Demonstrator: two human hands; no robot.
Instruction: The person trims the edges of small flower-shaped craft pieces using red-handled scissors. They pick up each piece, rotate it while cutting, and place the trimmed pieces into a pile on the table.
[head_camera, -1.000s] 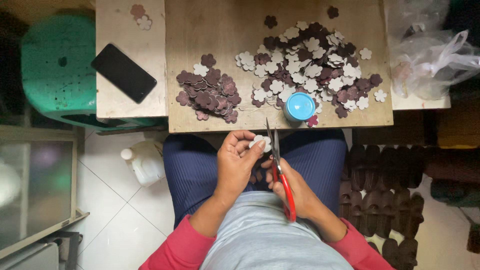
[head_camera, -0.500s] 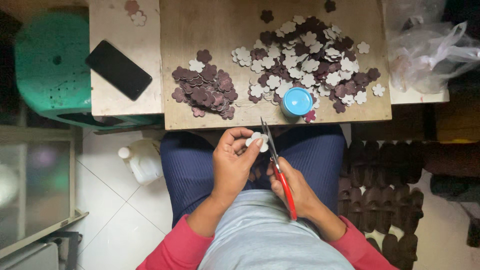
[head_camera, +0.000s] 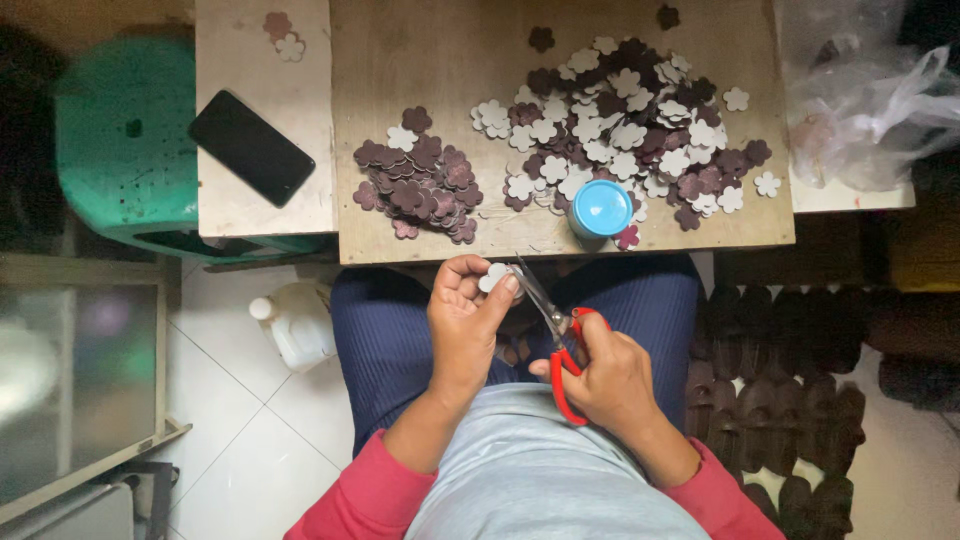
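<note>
The left hand (head_camera: 465, 325) is closed in a pinch on a small pale flower cutout (head_camera: 494, 277), held above the lap just short of the board's (head_camera: 430, 60) near edge. The right hand (head_camera: 605, 380) grips red-handled scissors (head_camera: 555, 335), fingers through the loops. The scissors' long axis runs diagonally, handles low at the right hand, blades rising up and to the left so that the tips meet the cutout at its right side. The cutout thus lies up-left of the right hand and at the fingertips of the left, which is the nearer hand and already holds it. Whether the blades are parted or shut at the cutout cannot be told. On the board beyond, a dark pile (head_camera: 418, 185) of cutouts sits left, a mixed pile (head_camera: 625, 130) right, with a blue cap (head_camera: 600, 208) near the edge. A phone (head_camera: 251, 147) lies on the side board.
</note>
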